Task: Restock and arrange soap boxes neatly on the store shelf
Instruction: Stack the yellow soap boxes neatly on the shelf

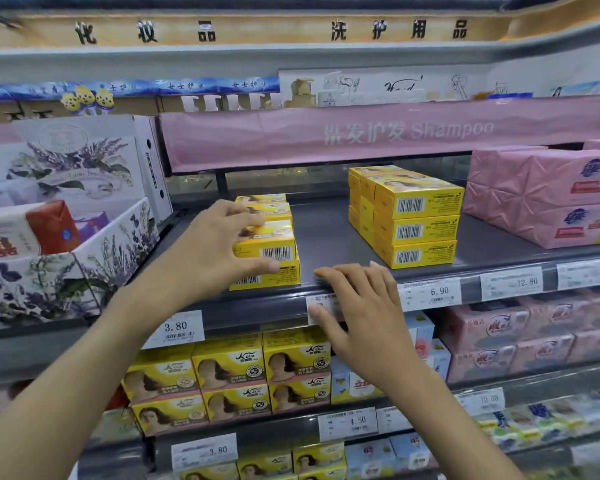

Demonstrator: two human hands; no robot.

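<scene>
While left hand [215, 247] clamps top soap box [271, 242], right hand [357, 306] lies flat on shelf edge [257, 304], fingers [336, 273] apart; looks approx half stocked, mid gap unfilled.

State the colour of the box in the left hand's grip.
The soap box is yellow with a white barcode patch; head view.

Soap boxes [280, 251] glossy cardbd, shelf [326, 233] smooth matt metal.

We read 化妆品 and 洗护用品 on the wooden header [267, 31], and 洗发护发 Shampoo on the pink banner [407, 131]. The left price tag [175, 328] says 3.80, the middle tag [439, 292] 6.90, the right tag [513, 283] 12.80 (fine print blurred).
</scene>
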